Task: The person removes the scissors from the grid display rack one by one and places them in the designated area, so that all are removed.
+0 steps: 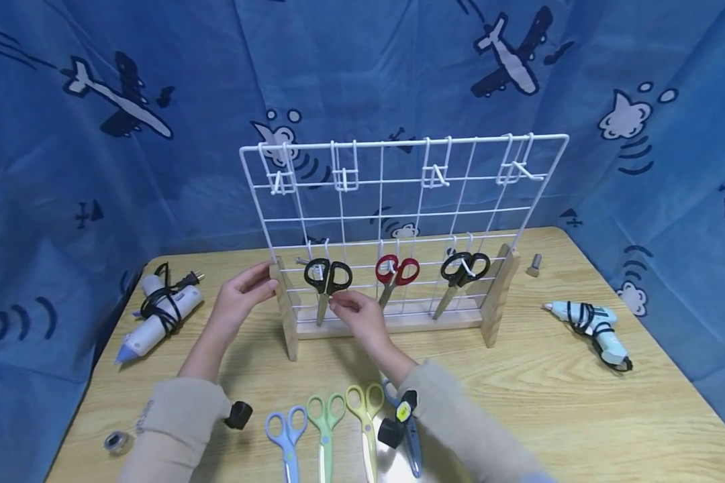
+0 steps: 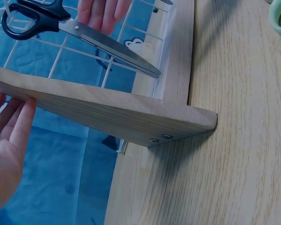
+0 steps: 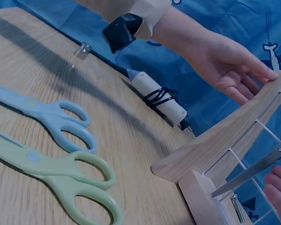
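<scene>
My left hand [image 1: 244, 292] grips the wooden side support [image 2: 103, 105] of a white wire grid rack [image 1: 401, 218], thumb on its edge and fingers behind. My right hand [image 1: 362, 318] pinches the left pair of black-handled scissors [image 1: 321, 295] just below the pivot; the left wrist view shows several of its fingertips beside the blades. Those scissors hang blades down from a lower hook. Red-handled scissors [image 1: 389, 290] hang in the middle, and another black-handled pair [image 1: 450, 295] hangs at the right. White hooks [image 1: 344, 180] sit along the rack's upper part.
Blue scissors [image 1: 286, 443], green scissors [image 1: 325, 429], yellow scissors [image 1: 365, 422] and darker blue scissors [image 1: 412, 446] lie in front. Glue guns with wrapped cords lie left [image 1: 163, 315] and right [image 1: 592, 329]. A bolt [image 1: 534, 265] stands behind right; a small clear container [image 1: 117, 441] sits front left.
</scene>
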`<state>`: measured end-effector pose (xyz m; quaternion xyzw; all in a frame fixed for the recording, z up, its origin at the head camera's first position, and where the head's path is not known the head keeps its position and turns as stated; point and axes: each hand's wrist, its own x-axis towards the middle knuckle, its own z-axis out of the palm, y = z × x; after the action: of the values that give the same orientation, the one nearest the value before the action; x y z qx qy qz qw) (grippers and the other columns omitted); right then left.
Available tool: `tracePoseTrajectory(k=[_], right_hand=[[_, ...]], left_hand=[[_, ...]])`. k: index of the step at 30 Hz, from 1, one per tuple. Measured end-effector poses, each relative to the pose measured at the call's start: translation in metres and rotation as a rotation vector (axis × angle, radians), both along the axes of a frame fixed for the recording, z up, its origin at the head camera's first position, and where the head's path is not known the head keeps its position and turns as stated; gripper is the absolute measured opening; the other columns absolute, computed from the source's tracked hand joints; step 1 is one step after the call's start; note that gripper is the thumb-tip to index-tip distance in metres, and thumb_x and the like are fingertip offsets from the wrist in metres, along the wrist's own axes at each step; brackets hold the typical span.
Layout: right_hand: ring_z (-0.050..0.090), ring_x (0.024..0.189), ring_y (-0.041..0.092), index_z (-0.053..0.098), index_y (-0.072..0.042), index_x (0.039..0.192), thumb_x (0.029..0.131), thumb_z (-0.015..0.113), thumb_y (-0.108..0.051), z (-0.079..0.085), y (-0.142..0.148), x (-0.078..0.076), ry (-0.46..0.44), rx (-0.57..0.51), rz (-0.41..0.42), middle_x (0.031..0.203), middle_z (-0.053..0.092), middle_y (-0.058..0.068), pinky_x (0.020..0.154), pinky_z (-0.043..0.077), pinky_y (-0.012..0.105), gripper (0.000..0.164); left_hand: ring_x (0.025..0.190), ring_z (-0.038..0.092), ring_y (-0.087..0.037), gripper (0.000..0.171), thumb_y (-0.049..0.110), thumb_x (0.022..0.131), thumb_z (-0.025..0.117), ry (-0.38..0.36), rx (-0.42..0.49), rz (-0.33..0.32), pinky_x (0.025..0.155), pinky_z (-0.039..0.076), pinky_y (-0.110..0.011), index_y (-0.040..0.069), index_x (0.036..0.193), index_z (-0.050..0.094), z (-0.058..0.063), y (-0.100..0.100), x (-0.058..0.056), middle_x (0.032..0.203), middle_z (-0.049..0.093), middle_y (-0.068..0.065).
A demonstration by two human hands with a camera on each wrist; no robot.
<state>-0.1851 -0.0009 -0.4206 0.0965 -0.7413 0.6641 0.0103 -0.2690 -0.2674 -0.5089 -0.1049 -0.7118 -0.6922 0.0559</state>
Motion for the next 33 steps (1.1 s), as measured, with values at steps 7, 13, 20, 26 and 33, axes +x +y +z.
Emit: tracePoseTrajectory(k=[7,13,20,26,33], right_hand=[[0.060,0.080,0.025,0.061,0.006,0.090,0.074,0.061,-0.004,-0.003,-0.007,-0.004,0.050,0.043,-0.038,0.087,0.062,0.018,0.070,0.050,0.021,0.018],[0.060,0.076,0.022,0.061,0.004,0.086,0.074,0.063,-0.009,-0.002,-0.012,-0.002,0.034,0.079,-0.067,0.085,0.063,0.016,0.067,0.050,0.020,0.018],[0.059,0.071,0.017,0.062,0.002,0.081,0.075,0.062,-0.013,0.000,-0.013,-0.004,0.042,0.141,-0.103,0.080,0.063,0.012,0.063,0.049,0.020,0.016],[0.058,0.070,0.015,0.063,0.000,0.080,0.075,0.063,-0.015,0.003,-0.009,-0.002,0.046,0.149,-0.092,0.079,0.063,0.011,0.064,0.049,0.019,0.016],[0.054,0.067,0.010,0.063,0.001,0.081,0.074,0.064,-0.015,0.012,-0.006,0.007,0.021,0.109,-0.043,0.079,0.063,0.012,0.063,0.048,0.020,0.017]], left_hand=[[0.104,0.050,-0.024,0.049,0.016,0.077,0.063,0.016,0.023,-0.009,0.078,0.049,-0.028,0.016,0.123,0.046,-0.001,-0.001,-0.002,0.119,0.049,-0.009],[0.104,0.050,-0.024,0.049,0.017,0.077,0.063,0.005,0.024,-0.016,0.079,0.048,-0.029,0.016,0.123,0.046,0.000,-0.001,0.001,0.119,0.049,-0.009],[0.104,0.050,-0.024,0.049,0.018,0.077,0.063,0.004,0.028,-0.018,0.079,0.048,-0.029,0.017,0.123,0.046,0.000,0.000,-0.001,0.120,0.049,-0.009],[0.105,0.049,-0.022,0.049,0.018,0.078,0.062,0.000,0.014,-0.014,0.080,0.048,-0.029,0.018,0.124,0.044,0.001,0.000,-0.001,0.121,0.048,-0.008],[0.108,0.047,-0.022,0.050,0.017,0.079,0.060,-0.033,-0.007,-0.020,0.082,0.047,-0.030,0.017,0.126,0.041,0.008,0.001,0.003,0.123,0.046,-0.009]])
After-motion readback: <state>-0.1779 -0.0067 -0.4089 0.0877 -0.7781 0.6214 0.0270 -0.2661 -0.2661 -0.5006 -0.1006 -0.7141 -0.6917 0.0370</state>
